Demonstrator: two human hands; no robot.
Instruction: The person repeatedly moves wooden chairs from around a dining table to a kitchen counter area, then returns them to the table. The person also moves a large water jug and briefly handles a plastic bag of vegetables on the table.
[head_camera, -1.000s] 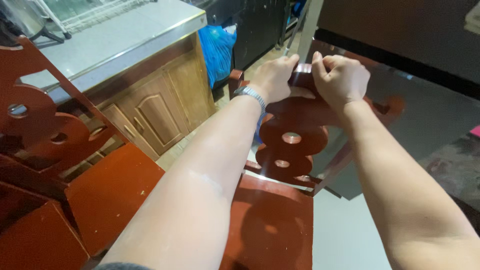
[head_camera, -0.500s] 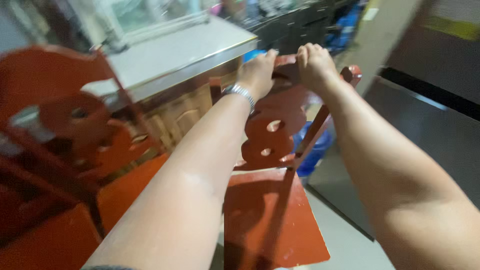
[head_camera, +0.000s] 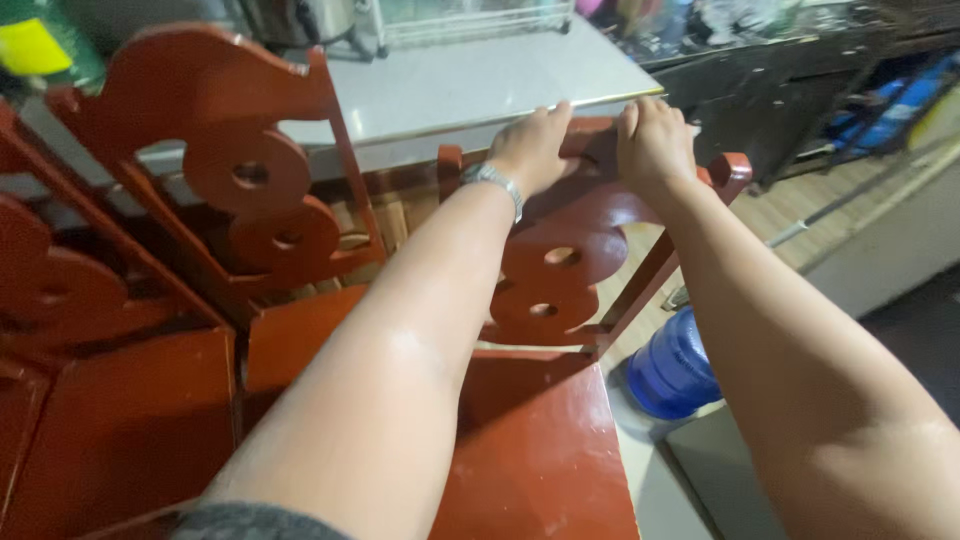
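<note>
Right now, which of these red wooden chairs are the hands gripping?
The rightmost chair: left hand and right hand clasp its top rail. The other two chairs stand untouched to its left.

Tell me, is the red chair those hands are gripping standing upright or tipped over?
Upright: the red chair's seat faces up and its back rises. The left hand and right hand clasp its top rail. Its legs are hidden.

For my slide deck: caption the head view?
Both hands, left hand and right hand, grip a red wooden chair's top rail.
</note>
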